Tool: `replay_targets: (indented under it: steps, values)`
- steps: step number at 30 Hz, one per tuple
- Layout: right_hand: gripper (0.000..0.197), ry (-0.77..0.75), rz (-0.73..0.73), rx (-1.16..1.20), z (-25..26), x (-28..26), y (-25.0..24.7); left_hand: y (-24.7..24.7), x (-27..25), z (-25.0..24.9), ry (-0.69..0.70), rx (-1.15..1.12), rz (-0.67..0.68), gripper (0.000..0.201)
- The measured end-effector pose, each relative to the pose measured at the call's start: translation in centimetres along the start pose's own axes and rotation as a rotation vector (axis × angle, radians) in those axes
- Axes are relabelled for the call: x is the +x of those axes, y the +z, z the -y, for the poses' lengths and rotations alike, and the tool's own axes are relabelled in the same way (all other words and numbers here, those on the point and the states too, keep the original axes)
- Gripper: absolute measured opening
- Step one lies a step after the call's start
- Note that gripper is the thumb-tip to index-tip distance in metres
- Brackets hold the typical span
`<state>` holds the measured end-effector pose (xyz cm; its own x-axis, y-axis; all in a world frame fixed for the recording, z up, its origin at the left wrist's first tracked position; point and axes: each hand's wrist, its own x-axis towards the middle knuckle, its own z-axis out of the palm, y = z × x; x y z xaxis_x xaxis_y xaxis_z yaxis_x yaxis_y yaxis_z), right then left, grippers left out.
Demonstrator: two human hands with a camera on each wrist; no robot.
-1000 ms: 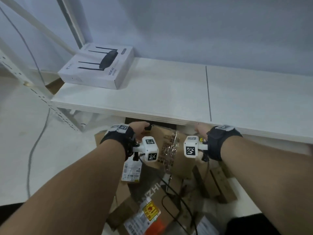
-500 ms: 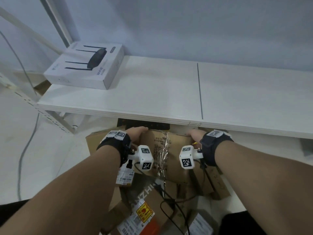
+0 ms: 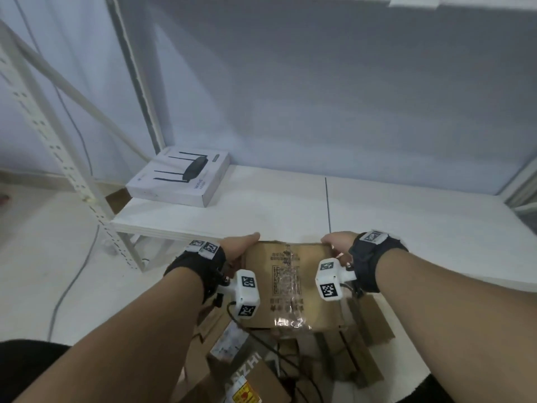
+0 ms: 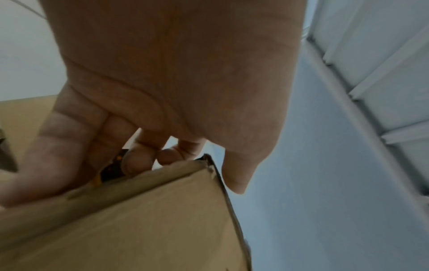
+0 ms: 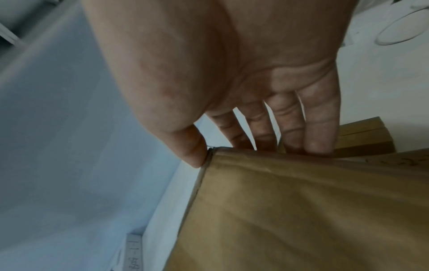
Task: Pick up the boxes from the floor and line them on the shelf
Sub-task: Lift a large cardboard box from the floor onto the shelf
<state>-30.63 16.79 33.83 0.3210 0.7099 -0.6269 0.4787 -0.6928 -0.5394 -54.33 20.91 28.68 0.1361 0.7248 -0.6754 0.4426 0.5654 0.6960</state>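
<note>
Both hands, left [image 3: 238, 246] and right [image 3: 338, 242], grip the box [image 3: 286, 282] by its sides; it has risen from the floor pile to shelf [image 3: 406, 216] height (placing comes next).

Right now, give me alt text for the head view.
Two hands, left hand and right hand, hold a brown cardboard box by its sides at the front edge of a white shelf. A white router box lies at the shelf's left end; more boxes lie below.

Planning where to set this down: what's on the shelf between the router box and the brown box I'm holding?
Nothing: the head view shows bare shelf between router box and brown box.
</note>
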Motion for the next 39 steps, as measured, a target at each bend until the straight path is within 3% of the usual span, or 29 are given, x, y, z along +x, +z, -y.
replay_targets:
  steps: [9,14,20,26,29,33,35,37,39]
  values:
    - [0.03,-0.162,-0.093,0.032,6.0,-5.4,-3.7,-4.6,-9.0,-9.1,0.253,-0.003,-0.223,0.041]
    - [0.03,-0.237,-0.159,0.124,10.1,-7.1,-5.3,-7.7,-11.3,-12.8,0.366,0.047,-0.208,0.053]
    - [0.024,-0.292,-0.237,0.168,14.0,-7.6,-6.2,-9.8,-11.5,-14.0,0.464,0.12,-0.197,0.053]
    - [0.033,-0.303,-0.272,0.189,15.3,-4.9,-3.4,-10.1,-7.9,-13.5,0.45,0.191,-0.26,0.066]
    - [0.041,-0.279,-0.249,0.227,14.7,-2.2,-1.8,-10.5,-5.1,-12.9,0.418,0.17,-0.291,0.054]
    - [0.059,-0.297,-0.275,0.28,14.0,3.5,-0.2,-10.6,-1.5,-12.0,0.408,0.076,-0.236,0.034]
    - [0.057,-0.317,-0.28,0.3,14.1,5.7,0.6,-10.7,0.2,-11.2,0.417,-0.013,-0.232,0.025]
    - [0.048,-0.293,-0.244,0.313,14.6,5.0,1.7,-11.0,2.0,-10.3,0.41,-0.05,-0.242,0.039]
    - [0.038,-0.25,-0.214,0.299,14.8,5.7,2.6,-11.4,3.8,-9.5,0.388,0.052,-0.281,0.04]
